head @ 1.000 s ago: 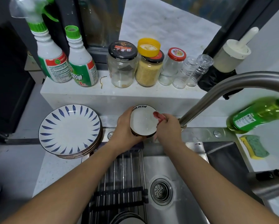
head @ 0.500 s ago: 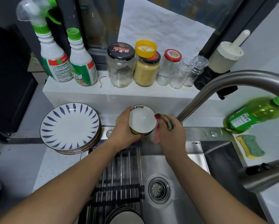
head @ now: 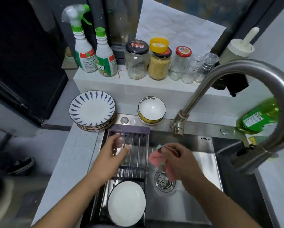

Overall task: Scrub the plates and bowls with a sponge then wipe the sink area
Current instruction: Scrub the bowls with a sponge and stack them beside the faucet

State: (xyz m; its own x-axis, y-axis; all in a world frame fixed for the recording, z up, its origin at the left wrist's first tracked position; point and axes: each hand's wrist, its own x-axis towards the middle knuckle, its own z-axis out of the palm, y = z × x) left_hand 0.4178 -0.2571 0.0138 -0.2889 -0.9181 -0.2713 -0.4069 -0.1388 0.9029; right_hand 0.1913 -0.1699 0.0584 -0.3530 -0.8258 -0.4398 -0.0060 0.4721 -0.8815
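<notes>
A stack of white bowls (head: pixel 151 112) with a yellow band stands on the sink's back ledge. Left of it lies a stack of blue-patterned plates (head: pixel 91 110). A white plate (head: pixel 126 203) rests on the metal drying rack (head: pixel 131 162) across the sink's left side. My left hand (head: pixel 115 153) hovers over the rack, fingers relaxed, holding nothing. My right hand (head: pixel 177 160) grips a pink and green sponge (head: pixel 156 159) above the sink basin (head: pixel 203 163), near the drain (head: pixel 164 180).
The curved steel faucet (head: pixel 236 76) arches over the basin at right. Spray bottles (head: pixel 88 51) and several jars (head: pixel 159 65) line the shelf behind. A green dish soap bottle (head: pixel 259 117) and a yellow-green sponge (head: pixel 254 139) lie at right.
My left hand has set the bowl down on the stack at the back ledge and pulled back over the rack. My right hand has drawn back toward the drain with the sponge.
</notes>
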